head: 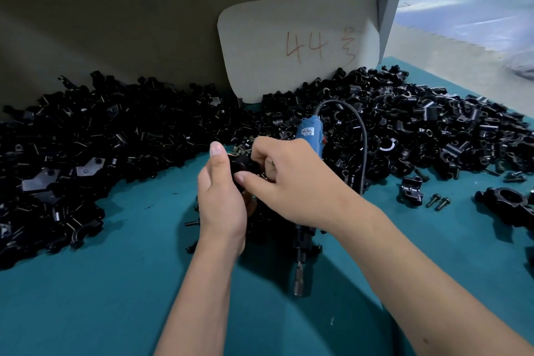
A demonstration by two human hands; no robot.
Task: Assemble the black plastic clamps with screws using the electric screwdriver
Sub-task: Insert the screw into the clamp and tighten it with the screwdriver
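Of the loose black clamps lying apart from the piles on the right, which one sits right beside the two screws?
The small clamp just left of the two loose screws; the larger ring-shaped clamp lies farther right, near the frame's edge.

teal table [115, 298] | black clamp parts [115, 136] heaped | two screws [437, 202], seemingly loose

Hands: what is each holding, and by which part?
Both the left hand and right hand grip one black clamp by its sides. The electric screwdriver lies beneath, apparently unheld.
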